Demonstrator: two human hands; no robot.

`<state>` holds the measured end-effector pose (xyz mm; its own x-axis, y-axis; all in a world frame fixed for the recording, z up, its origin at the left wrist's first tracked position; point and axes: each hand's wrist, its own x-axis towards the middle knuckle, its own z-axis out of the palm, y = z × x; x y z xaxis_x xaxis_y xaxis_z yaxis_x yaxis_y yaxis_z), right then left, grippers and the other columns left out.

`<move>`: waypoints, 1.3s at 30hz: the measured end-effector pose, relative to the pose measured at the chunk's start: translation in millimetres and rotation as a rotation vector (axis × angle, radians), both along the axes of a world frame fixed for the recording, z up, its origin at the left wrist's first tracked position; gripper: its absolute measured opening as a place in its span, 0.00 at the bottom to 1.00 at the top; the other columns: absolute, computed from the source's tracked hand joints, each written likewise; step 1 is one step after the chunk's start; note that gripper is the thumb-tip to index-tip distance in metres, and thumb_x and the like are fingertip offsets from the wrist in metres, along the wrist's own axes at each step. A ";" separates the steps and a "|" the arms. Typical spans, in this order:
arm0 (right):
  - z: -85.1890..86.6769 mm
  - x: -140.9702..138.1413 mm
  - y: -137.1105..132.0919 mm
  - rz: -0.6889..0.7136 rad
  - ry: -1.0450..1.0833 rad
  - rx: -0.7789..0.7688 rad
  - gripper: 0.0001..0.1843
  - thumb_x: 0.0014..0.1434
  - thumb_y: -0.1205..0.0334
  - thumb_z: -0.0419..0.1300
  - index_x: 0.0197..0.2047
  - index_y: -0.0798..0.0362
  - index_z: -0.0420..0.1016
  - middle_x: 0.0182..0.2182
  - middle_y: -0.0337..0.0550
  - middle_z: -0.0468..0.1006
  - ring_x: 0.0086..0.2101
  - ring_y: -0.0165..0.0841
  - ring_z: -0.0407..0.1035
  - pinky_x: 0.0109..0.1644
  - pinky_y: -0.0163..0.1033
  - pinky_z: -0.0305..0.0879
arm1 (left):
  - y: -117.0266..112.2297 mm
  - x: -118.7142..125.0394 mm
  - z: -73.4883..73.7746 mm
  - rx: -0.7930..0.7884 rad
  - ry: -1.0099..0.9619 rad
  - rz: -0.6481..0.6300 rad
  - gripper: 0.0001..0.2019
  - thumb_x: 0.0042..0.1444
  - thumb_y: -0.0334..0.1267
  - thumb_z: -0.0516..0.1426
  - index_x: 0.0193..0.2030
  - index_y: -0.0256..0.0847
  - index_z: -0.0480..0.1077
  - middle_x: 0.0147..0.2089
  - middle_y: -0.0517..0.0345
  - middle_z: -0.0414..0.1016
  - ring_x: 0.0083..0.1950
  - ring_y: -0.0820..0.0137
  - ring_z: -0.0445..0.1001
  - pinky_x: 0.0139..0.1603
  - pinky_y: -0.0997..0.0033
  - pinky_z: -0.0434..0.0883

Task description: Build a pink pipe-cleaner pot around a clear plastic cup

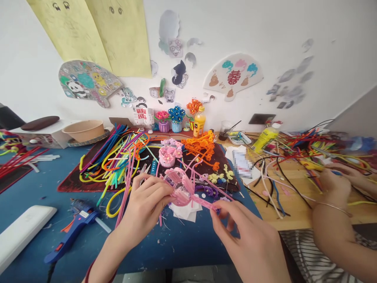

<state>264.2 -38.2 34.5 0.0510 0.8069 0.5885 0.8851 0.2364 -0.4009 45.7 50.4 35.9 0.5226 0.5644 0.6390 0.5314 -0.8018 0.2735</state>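
Between my hands is a pink pipe-cleaner piece [182,196], with a rounded, looped body and a narrow strip reaching to the right. My left hand [149,202] pinches the left edge of the looped part. At the other end, the thumb and finger of my right hand [243,230] close on the tip of the strip. Just behind the piece stands a small pink flower pot [167,157] made of pipe cleaners. White paper [188,212] lies under the piece. What exactly the piece forms, I cannot make out.
A blue glue gun [75,230] lies at left near a white bar-shaped case [25,232]. Loose coloured pipe cleaners [118,157] and orange twisted ones [203,147] cover the dark mat. An orange juice bottle [199,122] stands behind. At right, another person's hands [335,184] work at a wooden table.
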 end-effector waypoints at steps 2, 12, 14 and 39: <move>-0.9 -0.6 0.1 -0.001 -0.011 -0.012 0.14 0.71 0.58 0.51 0.37 0.49 0.74 0.23 0.36 0.76 0.20 0.31 0.68 0.26 0.35 0.60 | 0.1 0.3 -1.0 0.002 0.001 0.004 0.05 0.65 0.29 0.56 0.40 0.43 0.70 0.35 0.63 0.80 0.39 0.67 0.75 0.52 0.59 0.59; 2.1 -3.8 0.9 -0.011 -0.065 0.013 0.15 0.71 0.59 0.50 0.35 0.49 0.74 0.22 0.34 0.74 0.21 0.31 0.67 0.28 0.37 0.57 | -2.0 2.1 -3.8 0.047 0.036 0.002 0.04 0.65 0.29 0.56 0.42 0.42 0.69 0.36 0.60 0.82 0.40 0.65 0.76 0.52 0.56 0.59; 3.6 -4.9 1.9 0.005 -0.071 0.005 0.15 0.71 0.60 0.50 0.34 0.49 0.74 0.22 0.34 0.73 0.20 0.31 0.67 0.27 0.37 0.56 | -3.1 3.4 -2.2 0.049 0.026 0.005 0.05 0.65 0.29 0.56 0.42 0.42 0.70 0.36 0.61 0.82 0.40 0.65 0.77 0.52 0.56 0.59; 7.5 -17.7 20.0 0.069 -0.059 -0.008 0.24 0.74 0.53 0.45 0.34 0.51 0.76 0.23 0.37 0.76 0.19 0.31 0.69 0.24 0.37 0.58 | -17.6 17.0 2.5 0.090 0.143 -0.026 0.13 0.65 0.22 0.49 0.40 0.42 0.71 0.37 0.62 0.82 0.40 0.67 0.76 0.55 0.58 0.56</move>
<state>246.5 -18.2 42.0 -0.0397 0.8118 0.5825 0.8889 0.2950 -0.3504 62.7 32.8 38.5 0.6254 0.4931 0.6048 0.5383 -0.8337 0.1230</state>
